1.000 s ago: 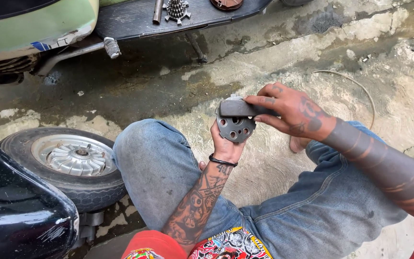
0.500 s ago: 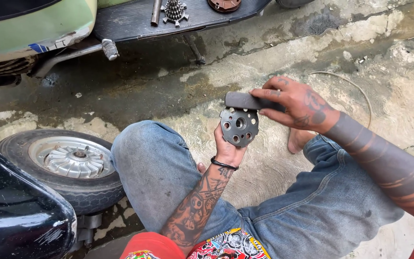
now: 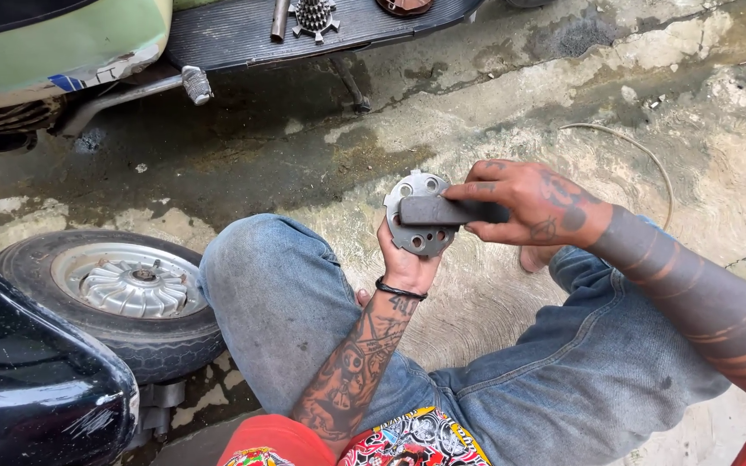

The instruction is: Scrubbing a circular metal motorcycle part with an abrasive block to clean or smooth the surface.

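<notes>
In the head view, above the lap of a seated person in blue jeans [image 3: 287,302]: a round grey metal plate [image 3: 419,214] with several holes, held upright in the left hand [image 3: 407,263], fingers curled shut around its lower edge, a black band at the wrist. Across the plate's face, a dark rectangular block [image 3: 446,210], pinched flat between thumb and fingers of the right hand [image 3: 533,203] and pressed against the metal. Likely step: rubbing or dressing the plate's face with the block. Next move, by judgement: a firm hold from the left hand to keep the plate from turning, and even pressure from the right to keep the block flat on it. To the left, a small scooter wheel [image 3: 118,289] with a silver finned hub, touching wet concrete floor [image 3: 511,95]. Near the lower left corner, a black glossy body panel [image 3: 28,388]. Along the top, a pale green scooter body [image 3: 62,39] and a ribbed black footboard [image 3: 243,30] carrying a toothed gear [image 3: 312,15].
</notes>
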